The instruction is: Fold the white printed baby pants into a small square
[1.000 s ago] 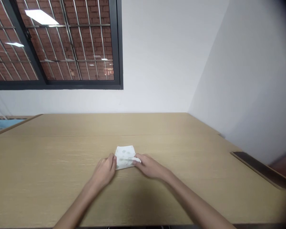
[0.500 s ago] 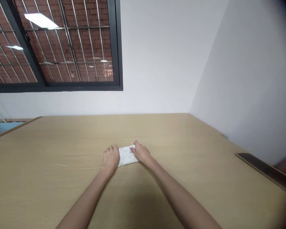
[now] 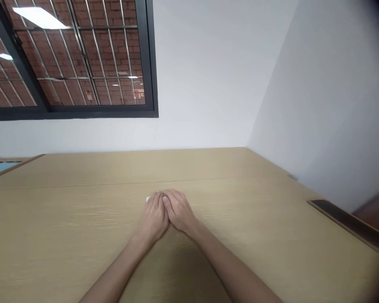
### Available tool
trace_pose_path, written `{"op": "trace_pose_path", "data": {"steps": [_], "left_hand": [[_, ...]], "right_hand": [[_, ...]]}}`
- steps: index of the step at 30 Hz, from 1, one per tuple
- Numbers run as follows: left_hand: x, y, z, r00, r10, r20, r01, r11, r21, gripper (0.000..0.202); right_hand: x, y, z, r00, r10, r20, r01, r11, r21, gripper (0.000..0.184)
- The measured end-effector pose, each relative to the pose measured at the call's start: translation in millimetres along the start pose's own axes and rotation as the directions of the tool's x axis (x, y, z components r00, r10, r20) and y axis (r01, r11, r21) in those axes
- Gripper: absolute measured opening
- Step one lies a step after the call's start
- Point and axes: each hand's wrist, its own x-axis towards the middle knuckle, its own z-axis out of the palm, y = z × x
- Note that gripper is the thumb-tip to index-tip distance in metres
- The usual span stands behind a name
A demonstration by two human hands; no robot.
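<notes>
My left hand and my right hand lie side by side, touching, in the middle of the light wooden table. Both rest palm down with the fingers stretched forward over a small folded white cloth. The hands hide nearly all of the cloth; only a tiny white corner shows at the left fingertips. Neither hand grips anything that I can see.
A dark narrow slot runs along the table's right edge near the white side wall. A black-framed window with brick behind it is in the wall beyond the table. A seam crosses the tabletop just beyond the hands.
The hands have closed in from the cloth's two sides until they meet on top of it. The cloth, smaller after a fold, is now almost fully covered.
</notes>
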Motion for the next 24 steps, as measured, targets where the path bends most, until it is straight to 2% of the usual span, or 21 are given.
{"op": "trace_pose_path", "data": {"steps": [3,6,9,13,16,18,21,24], "left_hand": [[-13.6,9.1,18.2,0.995,0.061,0.074,-0.057,0.997,-0.061,0.061],[-21.0,13.4,29.5,0.987,-0.004,0.159,0.014,0.998,-0.066,0.074],[-22.7,13.0,29.7,0.984,-0.084,0.157,0.088,0.996,-0.019,0.078],[-22.7,8.4,24.3,0.971,-0.18,0.157,0.178,0.984,0.028,0.087],[-22.1,4.5,20.6,0.958,-0.215,0.189,0.209,0.977,0.049,0.097],[-20.8,1.9,15.8,0.962,-0.22,0.159,0.21,0.975,0.074,0.1],[-17.6,-2.4,3.0,0.992,-0.117,0.053,0.114,0.992,0.058,0.089],[-14.5,-6.9,-10.3,0.999,-0.002,0.037,0.003,1.0,-0.021,0.057]], "right_hand": [[-5.6,1.6,3.1,0.981,-0.059,0.184,0.052,0.998,0.043,0.049],[-10.7,7.6,8.9,0.944,-0.064,0.324,0.073,0.997,-0.017,0.056],[-13.7,12.8,12.0,0.938,-0.027,0.345,0.058,0.995,-0.079,0.059],[-14.8,19.6,10.8,0.934,0.066,0.35,-0.029,0.994,-0.109,0.065],[-14.0,25.2,6.5,0.916,0.122,0.382,-0.086,0.99,-0.111,0.07],[-12.8,27.5,1.0,0.903,0.16,0.4,-0.124,0.986,-0.114,0.073],[-10.9,26.7,-10.9,0.913,0.142,0.382,-0.116,0.989,-0.09,0.073],[-9.9,22.6,-22.4,0.934,0.015,0.356,-0.01,1.0,-0.016,0.07]]}}
